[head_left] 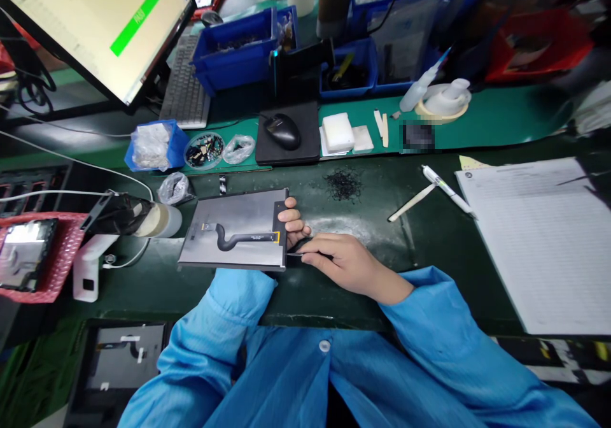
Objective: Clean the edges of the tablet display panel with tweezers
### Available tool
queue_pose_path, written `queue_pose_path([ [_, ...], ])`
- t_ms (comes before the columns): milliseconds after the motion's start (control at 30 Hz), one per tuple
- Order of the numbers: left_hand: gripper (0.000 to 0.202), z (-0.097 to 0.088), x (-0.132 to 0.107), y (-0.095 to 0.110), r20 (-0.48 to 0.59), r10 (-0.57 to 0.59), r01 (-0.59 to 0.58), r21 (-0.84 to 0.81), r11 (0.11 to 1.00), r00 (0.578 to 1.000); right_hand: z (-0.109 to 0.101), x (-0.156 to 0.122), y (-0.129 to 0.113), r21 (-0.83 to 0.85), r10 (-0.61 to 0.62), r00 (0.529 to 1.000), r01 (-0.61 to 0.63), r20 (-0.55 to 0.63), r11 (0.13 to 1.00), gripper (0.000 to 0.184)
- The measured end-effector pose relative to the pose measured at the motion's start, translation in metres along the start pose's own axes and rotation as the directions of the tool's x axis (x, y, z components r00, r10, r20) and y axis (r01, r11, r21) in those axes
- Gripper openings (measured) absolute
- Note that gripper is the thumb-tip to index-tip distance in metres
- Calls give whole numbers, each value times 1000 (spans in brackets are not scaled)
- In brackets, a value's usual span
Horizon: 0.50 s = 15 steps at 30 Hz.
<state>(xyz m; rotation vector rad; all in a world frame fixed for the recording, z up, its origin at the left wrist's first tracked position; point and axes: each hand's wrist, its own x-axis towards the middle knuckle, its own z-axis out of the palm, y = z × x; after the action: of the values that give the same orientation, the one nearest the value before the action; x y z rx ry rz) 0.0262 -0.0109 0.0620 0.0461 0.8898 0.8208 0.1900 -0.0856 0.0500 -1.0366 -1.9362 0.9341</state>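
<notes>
A tablet display panel (248,211), grey metal back facing up, is held tilted over the bench. My left hand (292,216) grips it from beneath, its fingers curling over the right end and the palm hidden under the panel. A black ribbon cable (238,239) with a yellow-edged connector runs along the panel's back. At the panel's lower right corner, my right hand (351,262) pinches a thin metal tool (296,254), perhaps tweezers; its tip meets the panel's edge. Most of this tool is hidden by the fingers.
Beyond the panel lies a pile of black scraps (344,185). A mouse (282,130), white pads (338,132) and blue bins (233,49) stand behind. To the right are a pen (446,189), a wooden stick (411,202) and a paper sheet (544,237). Another panel (126,355) sits lower left.
</notes>
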Motion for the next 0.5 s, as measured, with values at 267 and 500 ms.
queue_pose_path([
  [267,53,-7,5,1,21,8,-7,-47,999,1000,0,-1,0,-1,13,1000,-13,1,1000,15],
  [500,54,-7,2,0,71,21,-18,-44,999,997,0,-1,0,29,93,996,-93,14,995,14],
])
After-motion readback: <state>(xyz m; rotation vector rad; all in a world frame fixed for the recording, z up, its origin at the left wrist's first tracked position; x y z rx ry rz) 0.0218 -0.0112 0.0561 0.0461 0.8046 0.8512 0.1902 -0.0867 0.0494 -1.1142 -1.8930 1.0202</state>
